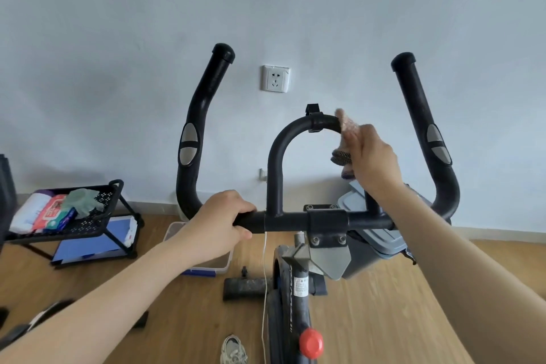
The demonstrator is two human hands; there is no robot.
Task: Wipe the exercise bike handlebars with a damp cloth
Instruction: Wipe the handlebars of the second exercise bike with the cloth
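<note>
Head view. Clamps the left hand (218, 221) round the crossbar of the black padded tubular handlebars (273, 162), steadying. Grips a pinkish-brown waffle-weave cloth (347, 127) in the right hand (373, 156), pressed to the right curve of the inner loop, well apart from the left.

Likely risks: losing the loose cloth tail off the bend through a light grip; skipping both upright horns.

In the black perforated metal rack (110, 196) at left: wipe packs (50, 211), a crumpled pale green rag (81, 199). Contents of the clear plastic tub (224, 263) and grey lidded bin (378, 233): hidden.
</note>
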